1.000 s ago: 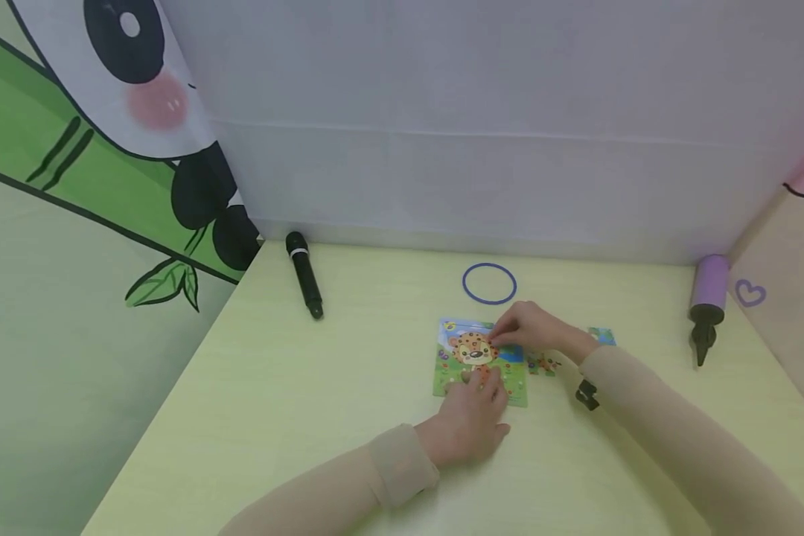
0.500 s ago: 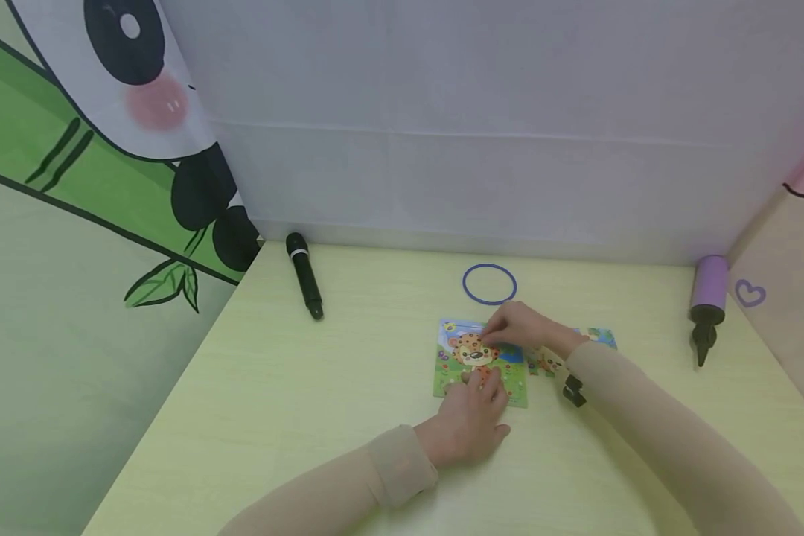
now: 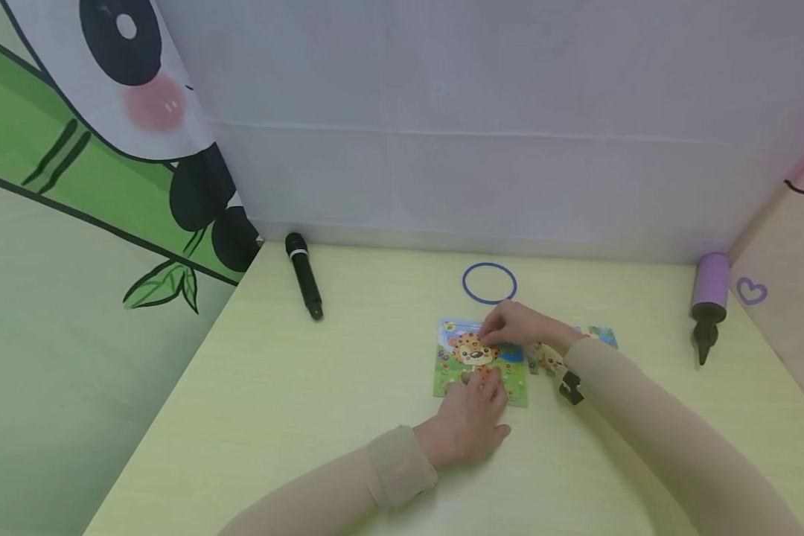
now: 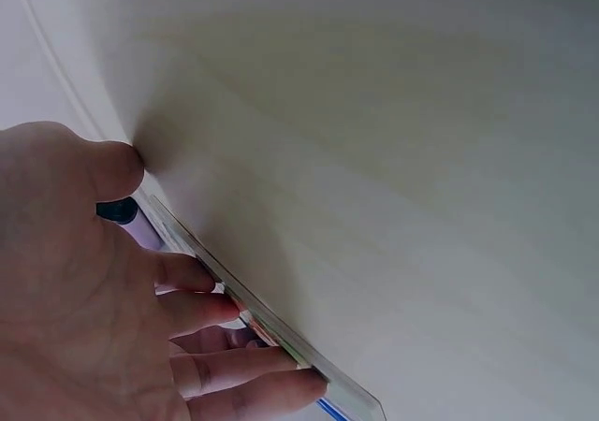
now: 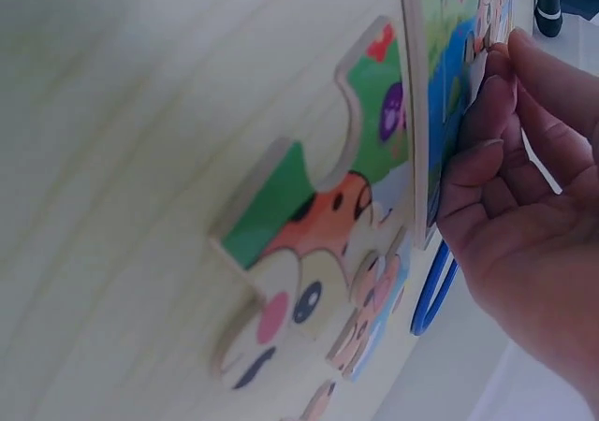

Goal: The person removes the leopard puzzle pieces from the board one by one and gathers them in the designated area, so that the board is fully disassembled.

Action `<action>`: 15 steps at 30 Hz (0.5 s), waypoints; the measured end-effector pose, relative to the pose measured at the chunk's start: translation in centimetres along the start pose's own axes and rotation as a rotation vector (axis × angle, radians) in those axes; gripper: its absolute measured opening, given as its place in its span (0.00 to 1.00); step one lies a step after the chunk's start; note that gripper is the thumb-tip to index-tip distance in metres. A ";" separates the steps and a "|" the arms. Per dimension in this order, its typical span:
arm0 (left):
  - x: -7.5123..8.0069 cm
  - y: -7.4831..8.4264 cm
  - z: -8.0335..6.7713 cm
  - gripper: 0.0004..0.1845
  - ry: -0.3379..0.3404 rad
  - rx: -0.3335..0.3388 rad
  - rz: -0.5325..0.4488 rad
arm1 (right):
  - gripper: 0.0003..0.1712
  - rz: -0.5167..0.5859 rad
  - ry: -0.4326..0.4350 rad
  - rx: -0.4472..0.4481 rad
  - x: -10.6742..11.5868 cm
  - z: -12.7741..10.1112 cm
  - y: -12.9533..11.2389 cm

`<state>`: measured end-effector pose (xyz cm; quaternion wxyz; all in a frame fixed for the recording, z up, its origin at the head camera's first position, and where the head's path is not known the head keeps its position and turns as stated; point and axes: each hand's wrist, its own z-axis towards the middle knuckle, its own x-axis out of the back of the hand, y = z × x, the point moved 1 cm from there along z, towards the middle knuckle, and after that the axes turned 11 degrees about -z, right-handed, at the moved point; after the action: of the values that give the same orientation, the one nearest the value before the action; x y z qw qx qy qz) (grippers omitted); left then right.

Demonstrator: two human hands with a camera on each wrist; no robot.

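Table (image 3: 275, 402) with puzzle (image 3: 470, 356), microphone (image 3: 304, 275), ring (image 3: 464, 283), pump (image 3: 709, 290)

The puzzle board (image 3: 472, 356) lies flat on the table (image 3: 321, 394). The left hand (image 3: 470, 424) is in front of it, fingertips on its near part; the right hand (image 3: 525, 327) comes in from the right, over its far right part. Puzzle pieces (image 3: 545, 362) lie on the table to the board's right, partly hidden in the head view by the right arm. The ring (image 3: 464, 283) lies just behind the board. Well to the left, toward the back edge, is the microphone (image 3: 304, 275); well to the right, near the right edge, the pump (image 3: 709, 290). Behind the table rises the backdrop (image 3: 402, 186).
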<state>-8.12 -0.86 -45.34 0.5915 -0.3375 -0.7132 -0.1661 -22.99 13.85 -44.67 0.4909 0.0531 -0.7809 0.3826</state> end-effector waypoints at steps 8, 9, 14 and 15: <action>-0.2 0.1 -0.2 0.38 -0.004 0.003 0.005 | 0.06 0.007 0.014 -0.013 -0.2 -0.1 -0.3; -0.2 0.1 -0.2 0.38 -0.003 0.004 0.000 | 0.06 0.010 0.017 -0.014 -0.2 -0.1 -0.4; -0.2 0.2 -0.5 0.38 0.000 0.008 -0.034 | 0.05 0.023 0.030 -0.036 -0.4 -0.2 -0.6; -0.2 0.2 -0.5 0.38 0.001 0.009 -0.035 | 0.05 0.028 0.031 -0.043 -0.4 -0.2 -0.6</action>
<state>-7.60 -1.07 -45.40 0.5905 -0.3221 -0.7194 -0.1734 -22.32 13.42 -44.63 0.4985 0.0254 -0.7820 0.3733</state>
